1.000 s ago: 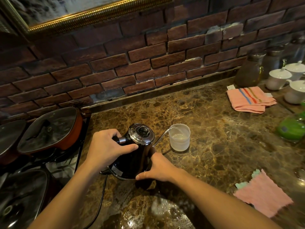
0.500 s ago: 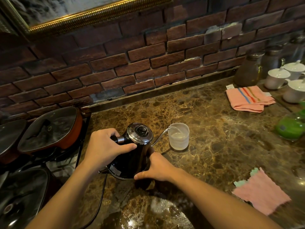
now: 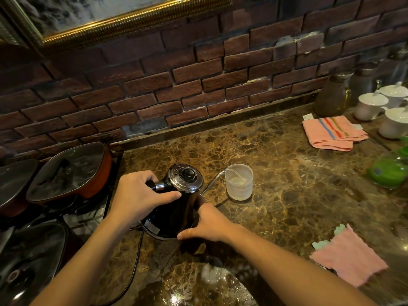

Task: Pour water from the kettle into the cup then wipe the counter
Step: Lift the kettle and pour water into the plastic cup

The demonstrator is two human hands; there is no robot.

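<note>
A black gooseneck kettle (image 3: pixel 174 210) with a chrome lid is tilted to the right over the brown marble counter (image 3: pixel 287 184). My left hand (image 3: pixel 136 195) grips its handle. My right hand (image 3: pixel 207 221) presses against the kettle's lower right side. The thin spout reaches over the rim of a translucent plastic cup (image 3: pixel 239 182), and a stream of water runs into it. The cup stands upright and holds some water. A pink wiping cloth (image 3: pixel 348 257) lies flat on the counter at the lower right, apart from both hands.
Lidded pans (image 3: pixel 70 171) sit on the stove at the left. The kettle's black cord (image 3: pixel 134 266) trails toward the front edge. A folded striped pink towel (image 3: pixel 333 132), white lidded cups (image 3: pixel 373 104), glass jars and a green bottle (image 3: pixel 388 171) crowd the right side. A brick wall backs the counter.
Both hands hold the kettle in nearly the same tilted pose. Water keeps running into the cup.
</note>
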